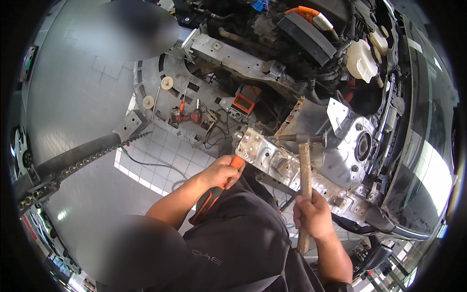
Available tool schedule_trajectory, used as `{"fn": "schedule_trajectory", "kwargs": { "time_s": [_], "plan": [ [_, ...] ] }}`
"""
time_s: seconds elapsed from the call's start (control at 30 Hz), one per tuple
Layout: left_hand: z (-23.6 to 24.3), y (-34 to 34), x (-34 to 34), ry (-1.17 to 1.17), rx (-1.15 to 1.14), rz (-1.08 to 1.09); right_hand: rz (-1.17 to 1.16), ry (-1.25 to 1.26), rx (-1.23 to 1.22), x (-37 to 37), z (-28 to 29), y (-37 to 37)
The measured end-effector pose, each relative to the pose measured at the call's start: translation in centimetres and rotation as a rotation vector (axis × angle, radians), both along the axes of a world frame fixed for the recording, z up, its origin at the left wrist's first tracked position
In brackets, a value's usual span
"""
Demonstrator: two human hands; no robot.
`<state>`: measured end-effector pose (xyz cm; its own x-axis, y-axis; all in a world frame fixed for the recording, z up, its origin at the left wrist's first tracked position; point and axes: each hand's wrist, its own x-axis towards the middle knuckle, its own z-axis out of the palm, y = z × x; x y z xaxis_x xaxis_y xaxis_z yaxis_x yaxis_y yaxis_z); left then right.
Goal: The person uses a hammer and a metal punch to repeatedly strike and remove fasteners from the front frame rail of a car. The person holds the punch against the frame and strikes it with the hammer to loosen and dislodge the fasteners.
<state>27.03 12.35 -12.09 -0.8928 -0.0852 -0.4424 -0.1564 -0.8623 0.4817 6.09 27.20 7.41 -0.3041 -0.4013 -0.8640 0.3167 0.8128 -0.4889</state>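
Note:
My right hand (314,214) is closed around the wooden handle of a hammer (305,170). The hammer's metal head lies over the bare metal rail (272,158) of a car's front end. In my left hand (222,173) is an orange-handled tool (237,162), gripped near the rail's front end. A rounded metal piece (238,136) shows beside that end; whether it belongs to the orange-handled tool I cannot tell. The rail's surface is scuffed, with holes and brownish spots. Behind it rises the silver strut tower (360,143).
The open engine bay holds a white plastic reservoir (361,61) and a crossmember (233,56). On a slotted metal platform lie a red power tool (186,116), a screwdriver (182,105) and cables. A chain (92,156) runs along a dark beam at left. The windshield (423,146) is at right.

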Motion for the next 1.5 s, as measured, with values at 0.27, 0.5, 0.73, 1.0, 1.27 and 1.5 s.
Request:
{"fn": "schedule_trajectory", "kwargs": {
  "time_s": [0.27, 0.5, 0.73, 1.0, 1.27, 1.5],
  "plan": [
    [0.0, 0.6, 2.9, -0.095, -0.104, 0.012, -0.043, 0.179, -0.096, 1.6, 0.8, 3.0],
    [3.8, 0.1, 7.4, -0.678, -1.285, -0.188, 0.302, 0.658, -0.007, 1.7, 0.9, 8.9],
    [1.4, 2.0, 9.8, -0.632, -0.645, 0.07, 0.383, 0.71, -0.051, 0.9, 0.7, 11.7],
    [-0.1, 6.4, 8.0, -0.796, -1.084, 0.053, 0.436, 0.603, -0.187, 0.8, -3.1, 14.6],
    [3.4, 3.4, 1.4, -0.72, -0.717, 0.099, 0.309, 0.471, -0.243, 0.1, -5.6, 15.4],
    [2.9, 1.1, 0.0, -0.71, -1.267, 0.094, 0.186, 0.524, -0.117, 2.2, -3.3, 13.1]
  ]
}}
